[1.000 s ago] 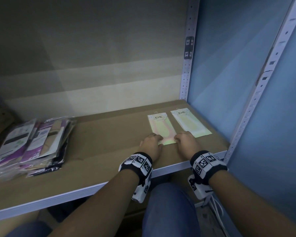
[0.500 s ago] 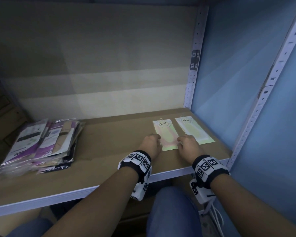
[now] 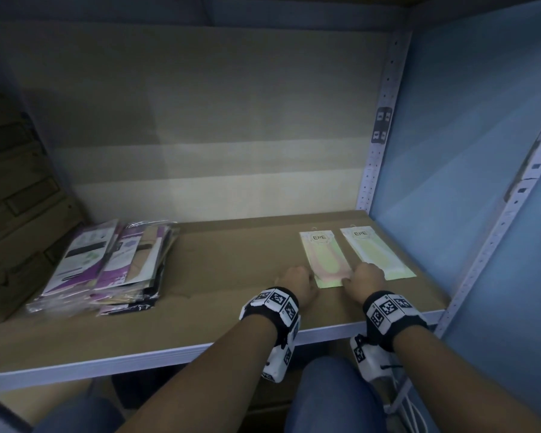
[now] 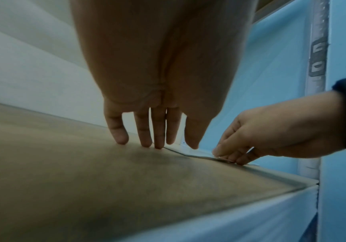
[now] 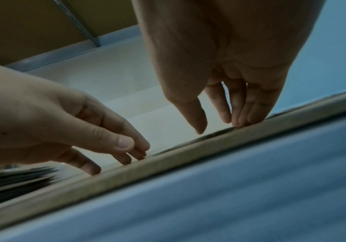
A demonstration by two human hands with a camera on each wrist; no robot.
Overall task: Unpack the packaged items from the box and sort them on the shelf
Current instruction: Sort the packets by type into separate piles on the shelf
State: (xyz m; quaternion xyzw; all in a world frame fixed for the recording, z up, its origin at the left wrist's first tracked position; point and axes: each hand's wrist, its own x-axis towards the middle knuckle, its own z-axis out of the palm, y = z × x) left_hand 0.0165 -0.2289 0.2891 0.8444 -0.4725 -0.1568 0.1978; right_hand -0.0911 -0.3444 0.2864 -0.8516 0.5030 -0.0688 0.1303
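Now both hands, the left hand (image 3: 295,284) and right hand (image 3: 365,281), flank the left packet's (image 3: 324,260) near end, fingers extended and fingertips touching; its long axis runs away from them across the shelf (image 3: 225,276).

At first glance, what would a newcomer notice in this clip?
Two pale packets lie side by side at the shelf's right end: both hands touch the near edge of the left packet, left hand, right hand. The right packet lies beside it. A stack of purple packages sits far left.

The right hand (image 3: 364,281) is covering the near corner of the right packet (image 3: 376,252) — print on the stacked packets (image 3: 107,267), far left of it, is blurring beyond reading
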